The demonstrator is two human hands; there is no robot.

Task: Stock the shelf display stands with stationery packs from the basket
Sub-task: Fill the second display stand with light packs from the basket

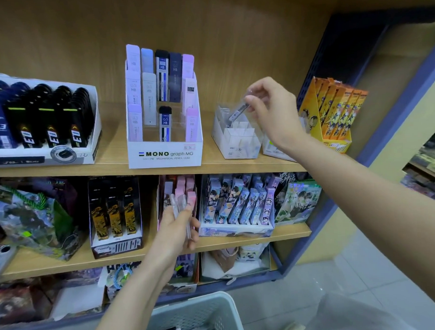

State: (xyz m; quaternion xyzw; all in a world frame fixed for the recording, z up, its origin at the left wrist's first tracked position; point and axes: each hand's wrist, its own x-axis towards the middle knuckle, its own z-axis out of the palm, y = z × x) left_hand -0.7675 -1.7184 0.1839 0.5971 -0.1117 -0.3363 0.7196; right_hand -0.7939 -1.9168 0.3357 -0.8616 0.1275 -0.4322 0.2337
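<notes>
My right hand (271, 106) pinches a slim clear lead pack (237, 112) and holds it tilted over the back of a white divided display stand (238, 142) on the upper shelf. My left hand (179, 228) grips a few clear and pink packs (182, 203) upright in front of the middle shelf. The pale grey slotted basket (192, 316) sits at the bottom of the view, below my left forearm, with a few packs lying in it.
A white MONO stand (164, 152) with lead cases stands left of the divided stand. A black-and-white stand (45, 126) is at far left, an orange stand (333, 116) at far right. Lower shelves hold several printed boxes. A blue shelf frame (373, 134) runs along the right.
</notes>
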